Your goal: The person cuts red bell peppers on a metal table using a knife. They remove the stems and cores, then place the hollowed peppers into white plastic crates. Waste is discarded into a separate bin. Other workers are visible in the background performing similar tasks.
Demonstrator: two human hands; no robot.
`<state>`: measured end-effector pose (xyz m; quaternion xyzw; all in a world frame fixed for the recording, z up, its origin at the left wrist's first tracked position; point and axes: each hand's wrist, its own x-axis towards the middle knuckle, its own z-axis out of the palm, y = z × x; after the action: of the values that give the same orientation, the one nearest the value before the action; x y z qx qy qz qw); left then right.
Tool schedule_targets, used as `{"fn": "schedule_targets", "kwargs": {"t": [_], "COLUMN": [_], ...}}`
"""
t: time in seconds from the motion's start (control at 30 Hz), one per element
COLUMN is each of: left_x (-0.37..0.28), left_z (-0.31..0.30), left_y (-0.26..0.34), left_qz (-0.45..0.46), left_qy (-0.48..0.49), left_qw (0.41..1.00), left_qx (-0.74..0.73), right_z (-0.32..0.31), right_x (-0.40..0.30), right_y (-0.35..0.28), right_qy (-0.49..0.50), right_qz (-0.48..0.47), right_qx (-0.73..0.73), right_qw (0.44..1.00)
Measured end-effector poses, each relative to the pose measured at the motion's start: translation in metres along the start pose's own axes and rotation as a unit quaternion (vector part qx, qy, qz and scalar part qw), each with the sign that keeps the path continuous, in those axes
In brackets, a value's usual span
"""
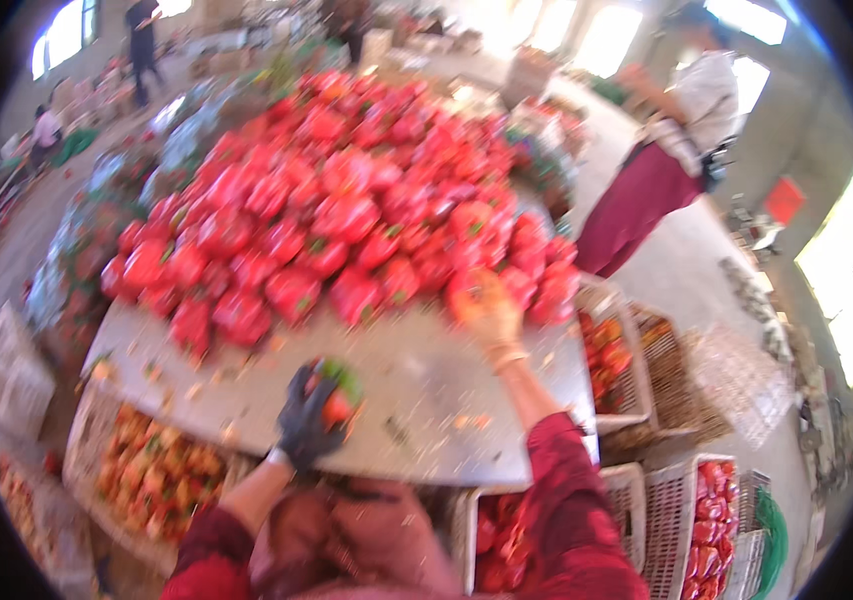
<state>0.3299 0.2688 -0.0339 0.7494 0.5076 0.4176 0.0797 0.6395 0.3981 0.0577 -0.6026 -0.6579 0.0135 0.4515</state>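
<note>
A large heap of red bell peppers [344,217] covers the far part of a metal table [426,405]. My left hand [314,416], in a dark glove, is closed around a pepper [340,401] coloured red and green, above the near part of the table. Reaching to the heap's near right edge, my right hand [490,311] appears ungloved and rests at a red pepper; blur hides whether its fingers grip it. Small pale scraps and seeds lie scattered on the metal top.
Below the table's left edge, a crate [81,450] holds orange and pale pepper pieces. Crates of red peppers [711,525] stand at the lower right, near a green net [771,540]. Filled net bags [73,247] line the left. A person [666,150] is beyond the table's right side.
</note>
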Motion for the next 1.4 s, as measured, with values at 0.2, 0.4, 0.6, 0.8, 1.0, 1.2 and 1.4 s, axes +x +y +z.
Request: {"fn": "schedule_targets", "kwargs": {"t": [0.2, 0.4, 0.6, 0.8, 1.0, 1.2, 1.4], "left_x": [0.025, 0.035, 0.03, 0.002, -0.004, -0.015, -0.017], "left_z": [-0.009, -0.012, -0.029, -0.025, -0.079, -0.104, -0.075], "left_y": [0.002, -0.011, -0.007, -0.017, 0.046, 0.161, 0.139], "left_qz": [0.022, 0.035, 0.019, 0.04, -0.097, 0.035, -0.172], "left_qy": [0.015, 0.008, 0.011, 0.034, -0.16, -0.022, -0.017], "left_qw": [0.999, 0.999, 1.0, 0.998, 0.971, 0.998, 0.911], "left_qx": [0.023, 0.002, -0.018, -0.026, 0.152, -0.047, -0.375], "right_z": [0.053, 0.06, 0.008, -0.067, -0.122, -0.144, -0.165], "right_x": [0.096, 0.121, 0.099, 0.047, -0.039, -0.137, -0.177], "right_y": [0.033, 0.033, 0.015, -0.069, -0.138, -0.17, -0.232], "right_qy": [-0.166, -0.165, 0.025, -0.082, -0.092, -0.131, -0.232], "right_qz": [0.033, 0.024, 0.183, 0.289, 0.272, 0.311, 0.321], "right_qx": [-0.311, -0.29, 0.056, 0.498, 0.318, 0.259, 0.272], "right_qw": [0.935, 0.942, 0.981, 0.814, 0.904, 0.905, 0.877]}}
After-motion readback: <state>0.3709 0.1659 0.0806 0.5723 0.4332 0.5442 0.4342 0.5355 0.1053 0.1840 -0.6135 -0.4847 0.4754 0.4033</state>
